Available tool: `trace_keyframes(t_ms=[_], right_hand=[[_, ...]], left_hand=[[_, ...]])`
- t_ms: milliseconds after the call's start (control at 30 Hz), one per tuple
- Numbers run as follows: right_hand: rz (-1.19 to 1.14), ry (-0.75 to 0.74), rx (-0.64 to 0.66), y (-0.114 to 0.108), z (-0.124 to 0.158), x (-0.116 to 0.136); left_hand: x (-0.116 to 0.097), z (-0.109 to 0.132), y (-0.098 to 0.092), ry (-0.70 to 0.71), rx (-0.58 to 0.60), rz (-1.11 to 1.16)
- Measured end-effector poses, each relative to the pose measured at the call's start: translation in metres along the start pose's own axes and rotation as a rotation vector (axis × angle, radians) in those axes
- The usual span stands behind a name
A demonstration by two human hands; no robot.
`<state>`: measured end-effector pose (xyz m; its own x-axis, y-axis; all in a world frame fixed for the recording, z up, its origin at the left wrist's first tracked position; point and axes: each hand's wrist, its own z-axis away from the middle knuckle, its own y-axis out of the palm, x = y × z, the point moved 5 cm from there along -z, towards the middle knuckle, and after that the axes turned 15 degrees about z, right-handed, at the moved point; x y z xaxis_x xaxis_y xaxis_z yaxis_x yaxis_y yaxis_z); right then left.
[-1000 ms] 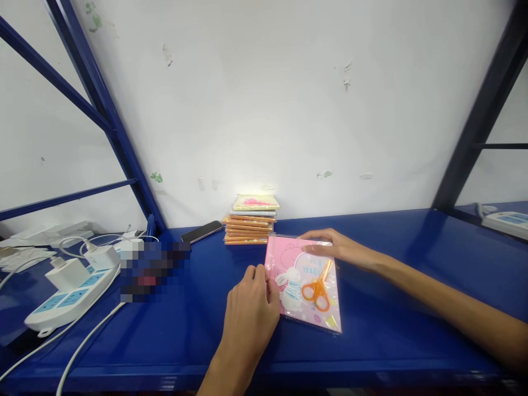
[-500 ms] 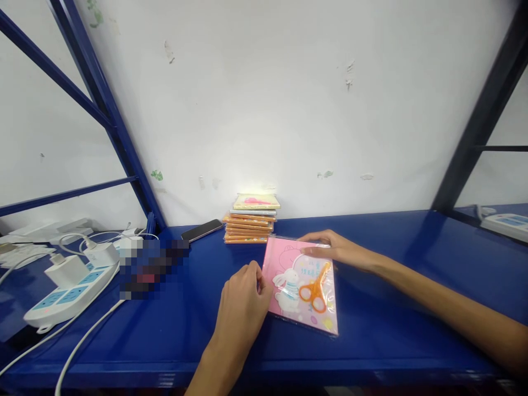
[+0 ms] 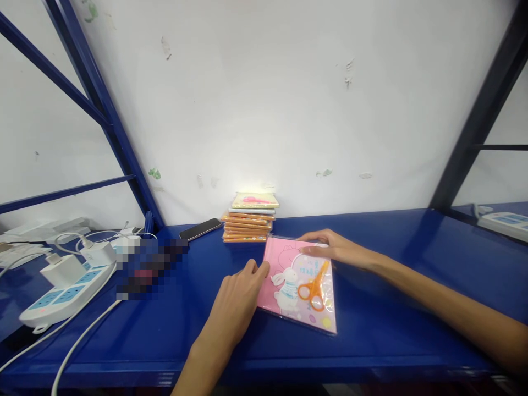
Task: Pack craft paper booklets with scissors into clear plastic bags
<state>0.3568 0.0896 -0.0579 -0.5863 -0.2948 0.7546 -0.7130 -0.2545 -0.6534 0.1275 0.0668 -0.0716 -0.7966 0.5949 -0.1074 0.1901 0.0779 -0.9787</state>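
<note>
A pink card packet [image 3: 299, 286] in clear plastic lies on the blue shelf, printed with a white rabbit and holding orange scissors [image 3: 313, 291]. My right hand [image 3: 330, 246] reaches in from the right, its fingers and thumb on the packet's top right edge. My left hand [image 3: 241, 289] comes up from below, its fingertips against the packet's left edge. Behind the packet stands a low stack of similar orange-edged packets [image 3: 248, 220], with a yellow one on top.
A black smartphone [image 3: 201, 229] lies left of the stack. Further left are a white power strip [image 3: 68, 294] with a plugged-in charger [image 3: 61, 270], white cables and a pixelated patch [image 3: 150, 269]. A white wall and blue shelf uprights [image 3: 111, 137] stand behind.
The packet has turned clockwise, its lower left corner swinging left. My left hand has moved left with that edge. My right hand has stayed near the top edge.
</note>
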Motion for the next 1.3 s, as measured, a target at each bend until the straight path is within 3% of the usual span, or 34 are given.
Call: trace_keyframes(t_ms=[333,567,900,1100,1300], right_hand=[[0.037,-0.015,-0.002,-0.001,0.0,-0.001],[0.001,-0.022,-0.023,-0.001,0.0,-0.006],[0.027,-0.03,0.02,-0.004,-0.002,-0.007],[0.042,-0.052,0.106,-0.006,-0.004,-0.011],[0.035,-0.031,0.115,-0.016,-0.004,-0.02]], left_hand=[[0.017,0.003,-0.009,-0.114,-0.072,0.237],[0.019,0.007,-0.009,-0.136,-0.134,0.711],[0.032,-0.001,0.0,-0.235,-0.063,1.331],[0.033,0.006,-0.006,-0.337,-0.064,1.42],[0.047,0.005,-0.004,-0.39,-0.106,1.436]])
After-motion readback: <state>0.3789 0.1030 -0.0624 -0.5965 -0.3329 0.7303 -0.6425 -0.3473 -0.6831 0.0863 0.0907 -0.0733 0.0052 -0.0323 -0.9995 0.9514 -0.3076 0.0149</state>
